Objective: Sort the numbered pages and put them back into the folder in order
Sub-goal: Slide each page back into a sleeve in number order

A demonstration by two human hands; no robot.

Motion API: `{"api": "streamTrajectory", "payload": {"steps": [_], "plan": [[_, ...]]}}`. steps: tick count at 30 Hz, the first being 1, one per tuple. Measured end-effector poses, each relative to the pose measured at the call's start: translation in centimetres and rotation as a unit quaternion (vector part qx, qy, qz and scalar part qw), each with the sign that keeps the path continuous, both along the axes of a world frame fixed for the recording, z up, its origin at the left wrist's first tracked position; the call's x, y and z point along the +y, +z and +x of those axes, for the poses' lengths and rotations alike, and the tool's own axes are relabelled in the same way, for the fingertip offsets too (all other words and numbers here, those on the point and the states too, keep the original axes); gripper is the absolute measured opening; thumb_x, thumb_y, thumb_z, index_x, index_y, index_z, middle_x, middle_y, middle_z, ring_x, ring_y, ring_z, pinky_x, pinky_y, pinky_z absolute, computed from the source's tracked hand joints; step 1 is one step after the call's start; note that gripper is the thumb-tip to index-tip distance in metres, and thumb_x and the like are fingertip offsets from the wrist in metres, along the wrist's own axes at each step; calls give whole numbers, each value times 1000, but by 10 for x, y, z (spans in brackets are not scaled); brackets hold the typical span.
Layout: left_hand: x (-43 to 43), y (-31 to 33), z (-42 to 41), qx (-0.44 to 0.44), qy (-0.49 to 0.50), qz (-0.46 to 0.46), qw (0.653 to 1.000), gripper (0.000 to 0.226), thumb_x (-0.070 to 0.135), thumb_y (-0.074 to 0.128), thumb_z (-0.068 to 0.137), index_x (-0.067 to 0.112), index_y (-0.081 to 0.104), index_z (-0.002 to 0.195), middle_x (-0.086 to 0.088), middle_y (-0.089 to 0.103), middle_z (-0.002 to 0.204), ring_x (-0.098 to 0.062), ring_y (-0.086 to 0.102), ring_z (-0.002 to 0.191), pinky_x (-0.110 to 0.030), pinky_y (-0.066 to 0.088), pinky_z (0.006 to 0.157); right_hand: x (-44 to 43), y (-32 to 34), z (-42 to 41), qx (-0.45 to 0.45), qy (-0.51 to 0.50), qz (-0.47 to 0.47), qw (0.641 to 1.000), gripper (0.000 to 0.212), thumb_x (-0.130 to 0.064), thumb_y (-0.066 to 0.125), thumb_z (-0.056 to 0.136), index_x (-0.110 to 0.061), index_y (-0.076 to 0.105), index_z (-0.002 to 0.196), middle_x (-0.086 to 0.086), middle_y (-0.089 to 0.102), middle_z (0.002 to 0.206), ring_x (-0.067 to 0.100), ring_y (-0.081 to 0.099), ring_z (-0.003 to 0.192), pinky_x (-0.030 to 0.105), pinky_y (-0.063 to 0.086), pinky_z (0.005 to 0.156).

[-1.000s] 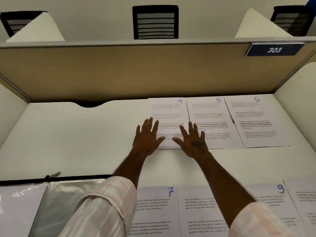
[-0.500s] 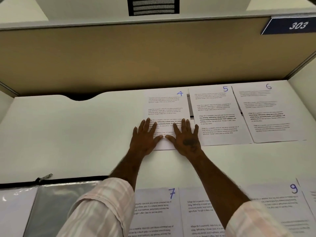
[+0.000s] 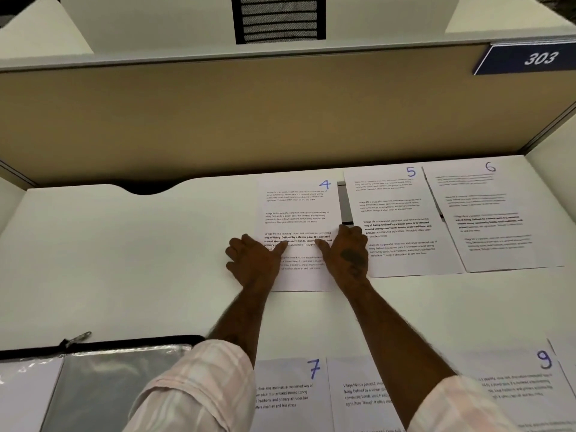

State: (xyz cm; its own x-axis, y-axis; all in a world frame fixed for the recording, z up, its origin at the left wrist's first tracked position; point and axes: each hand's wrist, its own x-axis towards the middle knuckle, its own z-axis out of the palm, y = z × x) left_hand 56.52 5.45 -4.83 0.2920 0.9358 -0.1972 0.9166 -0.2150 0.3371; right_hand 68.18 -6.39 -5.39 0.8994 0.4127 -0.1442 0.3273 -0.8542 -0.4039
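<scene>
We have both hands on page 4 (image 3: 296, 213), which lies flat on the white bench (image 3: 124, 260) at the left end of the far row, just beside page 5 (image 3: 402, 219) and then page 6 (image 3: 492, 213). Our left hand (image 3: 254, 260) presses the sheet's lower left edge with fingers curled down and thumb stretched across the print; our right hand (image 3: 347, 255) does the same at the lower right edge, its knuckles reaching over the margin of page 5. Neither hand has closed around the paper: they pinch and press it, palms low.

Nearer to us lie page 7 (image 3: 293, 391), an unnumbered-looking sheet whose corner our right forearm hides, and page 9 (image 3: 514, 381). The zip folder (image 3: 103, 378) sits open at the near left, its black zipper edge toward the far row.

We judge the laying-out step done and collecting underway, with page 4 the sheet in hand. Next, we would need to draw it toward us, lift an edge cleanly without dragging page 5, and carry it to the folder.
</scene>
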Motion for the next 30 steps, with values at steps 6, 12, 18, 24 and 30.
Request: {"api": "streamTrajectory", "payload": {"steps": [6,12,18,24,30], "plan": [[-9,-7,14,4,-17,30,999,78,68,66,75,10,47,124,-9,44,123,-29,41,116,-42,42,86,18,5,5,89,-96,-3,991,81,-46,74,81,-6,35,139,17,44,136,33,44,125,47,44,99],[-13,-5,11,-77,-23,-27,996,64,45,75,77,18,42,125,-5,50,125,-27,46,118,-42,44,90,21,5,16,186,-157,14,970,68,-30,78,77,-11,45,132,13,50,133,34,45,123,47,41,102],[-15,12,-7,-222,21,-147,964,72,18,75,83,22,30,139,-13,60,124,-33,62,107,-42,51,89,-4,4,4,215,-191,79,954,62,-39,83,70,-14,55,119,12,56,121,34,52,116,49,41,102],[-29,42,-55,-297,15,-177,938,67,13,82,74,16,51,133,-9,63,121,-28,61,108,-40,52,94,-40,27,-24,227,-187,239,925,31,-27,77,82,-5,71,102,10,72,104,27,67,90,37,55,84],[-50,83,-103,-331,-14,-130,935,30,29,61,95,9,64,117,-3,69,112,-16,64,90,-28,51,80,-69,51,-69,294,-156,288,898,11,-14,75,82,-10,71,91,8,72,100,25,68,87,38,56,84]]}}
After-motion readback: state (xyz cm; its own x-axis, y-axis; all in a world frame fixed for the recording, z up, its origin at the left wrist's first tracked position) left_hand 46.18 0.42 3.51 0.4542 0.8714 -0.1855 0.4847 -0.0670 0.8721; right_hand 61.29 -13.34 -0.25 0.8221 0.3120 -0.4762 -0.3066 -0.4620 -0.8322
